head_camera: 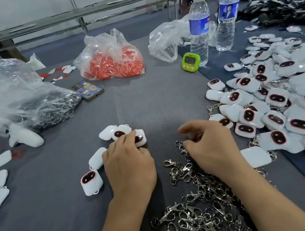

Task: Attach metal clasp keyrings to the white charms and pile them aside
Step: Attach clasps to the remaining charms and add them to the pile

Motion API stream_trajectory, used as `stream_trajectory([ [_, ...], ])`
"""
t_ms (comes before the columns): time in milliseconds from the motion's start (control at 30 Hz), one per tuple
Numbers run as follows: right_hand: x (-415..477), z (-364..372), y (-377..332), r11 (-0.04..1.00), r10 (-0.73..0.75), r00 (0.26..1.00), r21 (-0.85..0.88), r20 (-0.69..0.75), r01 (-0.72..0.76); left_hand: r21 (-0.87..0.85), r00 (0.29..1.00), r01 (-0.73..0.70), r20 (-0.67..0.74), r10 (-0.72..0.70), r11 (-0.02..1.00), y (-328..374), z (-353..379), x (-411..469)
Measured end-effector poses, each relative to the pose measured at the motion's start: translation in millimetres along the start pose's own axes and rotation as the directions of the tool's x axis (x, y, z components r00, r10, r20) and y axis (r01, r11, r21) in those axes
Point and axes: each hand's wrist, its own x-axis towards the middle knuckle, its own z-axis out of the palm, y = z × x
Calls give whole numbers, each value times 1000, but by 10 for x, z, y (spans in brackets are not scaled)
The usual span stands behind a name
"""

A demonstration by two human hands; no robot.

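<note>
- My left hand (128, 165) lies on a white charm (140, 138) mid-table, fingers nearly straight; whether it grips, I cannot tell
- My right hand (212, 149), fingers curled, pinches a clasp (179, 144) at the far edge of the heap (201, 218) of clasps
- Charms already fitted with clasps form a pile (286, 103) to my right on the grey table (156, 104)

Grey table (145, 104) carries white charms (276, 97), metal clasps (196, 223), plastic bags (112, 61), bottles (198, 27), timer (191, 61), phone (87, 90).
</note>
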Motion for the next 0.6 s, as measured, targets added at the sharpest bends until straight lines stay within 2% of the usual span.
stream_trajectory([
  [67, -33, 45, -14, 989, -49, 997, -136, 66, 58, -75, 1000, 7, -20, -8, 997, 13, -9, -7],
  [133, -37, 59, -41, 978, -81, 989, -180, 128, 103, -123, 1000, 13, -22, -16, 992, 7, -15, -5],
  [333, -85, 44, -83, 997, -74, 972, 11, 221, 73, -45, 999, 19, -26, -20, 999, -70, -31, 31],
  [467, -72, 69, -109, 988, -10, 992, 154, 127, -10, -111, 999, 21, -35, -25, 994, -88, -25, 34],
  [600, -55, 29, -92, 975, 61, 997, 212, 46, -69, -192, 997, 10, -78, -26, 981, -89, -45, 26],
])
